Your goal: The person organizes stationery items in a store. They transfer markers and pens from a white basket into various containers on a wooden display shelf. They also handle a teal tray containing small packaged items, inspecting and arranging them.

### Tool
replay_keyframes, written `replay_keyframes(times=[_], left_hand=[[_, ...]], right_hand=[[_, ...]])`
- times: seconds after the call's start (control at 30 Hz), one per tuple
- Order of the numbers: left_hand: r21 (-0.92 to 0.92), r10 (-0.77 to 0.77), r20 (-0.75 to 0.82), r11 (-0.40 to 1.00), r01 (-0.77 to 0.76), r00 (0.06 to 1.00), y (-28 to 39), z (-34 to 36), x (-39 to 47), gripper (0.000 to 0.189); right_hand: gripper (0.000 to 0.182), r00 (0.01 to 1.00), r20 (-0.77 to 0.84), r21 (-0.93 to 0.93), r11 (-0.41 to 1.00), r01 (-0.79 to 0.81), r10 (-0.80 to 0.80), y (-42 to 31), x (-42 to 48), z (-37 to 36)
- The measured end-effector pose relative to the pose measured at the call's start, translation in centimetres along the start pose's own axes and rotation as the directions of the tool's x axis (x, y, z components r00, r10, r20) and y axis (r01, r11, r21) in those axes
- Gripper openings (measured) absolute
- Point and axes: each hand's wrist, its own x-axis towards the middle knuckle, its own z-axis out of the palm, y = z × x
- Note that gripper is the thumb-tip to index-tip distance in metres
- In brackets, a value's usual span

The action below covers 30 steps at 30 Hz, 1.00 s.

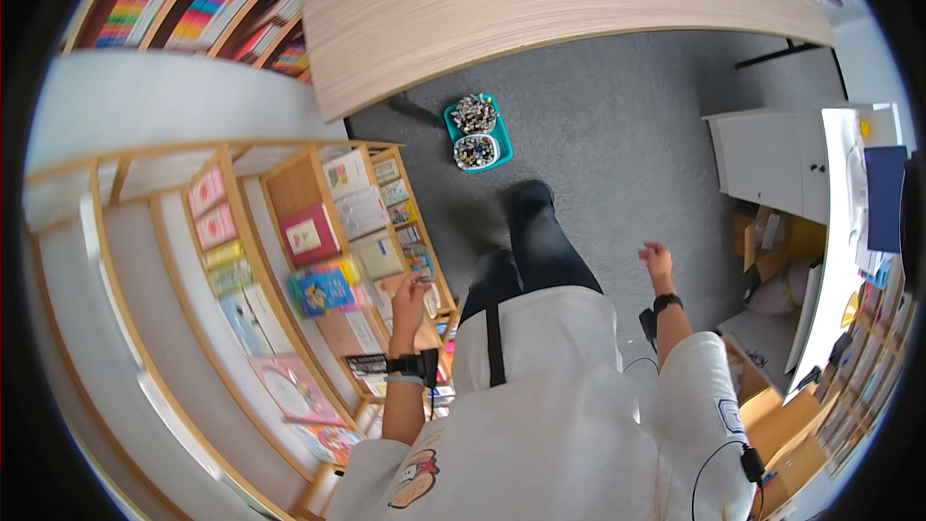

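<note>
My left hand (410,294) hangs in the air beside the wooden book rack, its fingers slightly curled; whether it touches or holds anything there I cannot tell. My right hand (656,257) is out over the grey floor at my other side, with loosely bent fingers and nothing visible in them. Ahead of my feet a teal plastic tray (508,148) lies on the floor. It bears a white oval container (497,152) and a second round container, both packed with what look like markers or pens (474,114).
A wooden rack of picture books (325,289) stands at my left. A wood-topped table (550,0) spans the way ahead, with full bookshelves (210,7) behind its left end. At the right are a white cabinet (770,159), an open cardboard box (764,235) and a white desk (832,231).
</note>
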Motion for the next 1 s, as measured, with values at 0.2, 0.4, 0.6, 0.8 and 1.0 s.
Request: replay_keyframes(times=[0.2, 0.4, 0.6, 0.8, 1.0], left_hand=[[0.144, 0.023, 0.178, 0.988, -0.049, 0.984, 2.1, 3.4, 10.2, 0.028], [0.412, 0.123, 0.414, 0.858, -0.306, 0.902, 8.6, 10.1, 25.6, 0.032], [0.636, 0.027, 0.396, 0.713, -0.295, 0.918, 4.3, 12.3, 41.5, 0.033], [0.709, 0.13, 0.65, 0.252, -0.659, 0.749, -1.2, 12.4, 52.2, 0.031], [0.746, 0.191, 0.643, 0.065, -0.663, 0.742, -6.0, 18.0, 64.9, 0.026]], right_hand=[[0.025, 0.977, 0.212, 0.279, 0.96, -0.024, -0.037, -12.7, 5.5, 11.7], [0.022, 0.964, 0.266, 0.703, 0.688, -0.178, -0.022, -16.0, 6.8, 23.4], [0.02, 0.957, 0.194, 0.827, 0.488, -0.279, 0.217, -14.4, 6.0, 32.3], [0.018, 0.856, 0.222, 0.861, 0.318, -0.397, 0.467, -9.5, 9.4, 41.7], [0.016, 0.931, 0.21, 0.609, 0.705, -0.364, 0.299, -2.2, 18.1, 52.0]])
